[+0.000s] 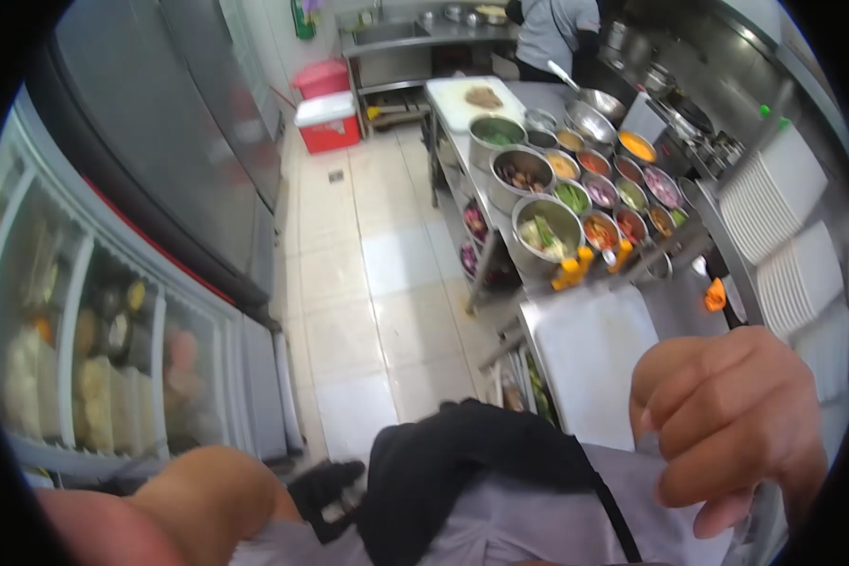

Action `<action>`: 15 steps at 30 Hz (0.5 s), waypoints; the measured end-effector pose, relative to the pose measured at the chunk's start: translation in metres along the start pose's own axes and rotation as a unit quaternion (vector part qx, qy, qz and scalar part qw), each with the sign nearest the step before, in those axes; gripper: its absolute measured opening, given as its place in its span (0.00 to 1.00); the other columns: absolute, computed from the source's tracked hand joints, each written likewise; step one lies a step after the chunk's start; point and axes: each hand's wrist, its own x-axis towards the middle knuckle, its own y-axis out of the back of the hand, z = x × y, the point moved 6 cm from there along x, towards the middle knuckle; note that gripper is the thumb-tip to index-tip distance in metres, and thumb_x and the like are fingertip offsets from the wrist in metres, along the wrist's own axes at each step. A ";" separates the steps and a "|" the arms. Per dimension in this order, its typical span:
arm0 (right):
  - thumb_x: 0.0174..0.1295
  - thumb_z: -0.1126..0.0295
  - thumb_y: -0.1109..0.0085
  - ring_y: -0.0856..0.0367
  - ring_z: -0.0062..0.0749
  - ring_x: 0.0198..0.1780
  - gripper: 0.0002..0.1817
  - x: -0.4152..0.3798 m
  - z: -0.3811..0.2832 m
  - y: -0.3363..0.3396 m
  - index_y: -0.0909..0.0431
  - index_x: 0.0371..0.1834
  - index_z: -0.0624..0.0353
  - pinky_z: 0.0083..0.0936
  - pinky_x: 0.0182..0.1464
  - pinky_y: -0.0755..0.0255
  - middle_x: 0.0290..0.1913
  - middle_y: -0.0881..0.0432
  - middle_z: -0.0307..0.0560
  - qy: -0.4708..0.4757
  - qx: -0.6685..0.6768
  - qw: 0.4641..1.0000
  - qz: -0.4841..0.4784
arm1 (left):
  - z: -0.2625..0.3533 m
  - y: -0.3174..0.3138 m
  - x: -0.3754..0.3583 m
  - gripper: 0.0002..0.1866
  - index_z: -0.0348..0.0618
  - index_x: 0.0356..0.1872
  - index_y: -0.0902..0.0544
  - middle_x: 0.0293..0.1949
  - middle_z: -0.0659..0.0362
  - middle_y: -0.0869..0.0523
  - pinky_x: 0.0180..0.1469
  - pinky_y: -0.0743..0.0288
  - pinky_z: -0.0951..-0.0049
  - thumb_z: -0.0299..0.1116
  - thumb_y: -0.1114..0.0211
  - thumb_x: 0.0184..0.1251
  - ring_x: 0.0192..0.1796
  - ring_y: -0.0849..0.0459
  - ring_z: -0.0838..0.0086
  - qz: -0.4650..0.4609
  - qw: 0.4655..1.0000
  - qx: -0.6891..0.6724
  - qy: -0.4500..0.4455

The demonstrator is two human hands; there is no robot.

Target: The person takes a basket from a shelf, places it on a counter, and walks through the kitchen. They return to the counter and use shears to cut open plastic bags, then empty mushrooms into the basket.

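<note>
My right hand (731,424) is raised at the lower right, its fingers curled into a loose fist, and nothing shows in it. It hangs over the near end of the steel counter, close to a white cutting board (594,354). At the lower left edge my left arm (208,495) is bent and very near the camera; its fingers cannot be made out. Beside that arm stands a glass-door fridge (75,245) with bags and tubs behind the glass. A black cloth garment (481,462) covers part of my front.
Steel pots (545,229) and bowls of chopped vegetables crowd the counter. Stacked white plates (774,193) line the right shelf. A red-and-white cooler (328,123) sits on the tiled floor (349,283). A co-worker in a grey shirt (558,33) stands at the back by the stove.
</note>
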 end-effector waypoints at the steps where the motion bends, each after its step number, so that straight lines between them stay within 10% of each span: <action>1: 0.70 0.65 0.42 0.20 0.28 0.26 0.22 0.015 0.017 0.007 0.32 0.66 0.45 0.27 0.34 0.19 0.32 0.16 0.39 0.017 0.006 1.000 0.005 | -0.015 -0.007 -0.002 0.28 0.21 0.52 0.27 0.45 0.44 0.23 0.47 0.27 0.68 0.42 0.38 0.64 0.44 0.22 0.63 0.001 1.000 0.009 -0.007; 15: 0.68 0.67 0.41 0.19 0.34 0.30 0.17 0.222 0.257 0.021 0.27 0.58 0.52 0.28 0.36 0.22 0.32 0.17 0.45 0.042 0.031 0.998 -0.025 | -0.290 -0.077 -0.098 0.28 0.22 0.52 0.27 0.45 0.45 0.23 0.47 0.27 0.68 0.43 0.40 0.67 0.44 0.22 0.64 0.040 0.998 0.009 -0.037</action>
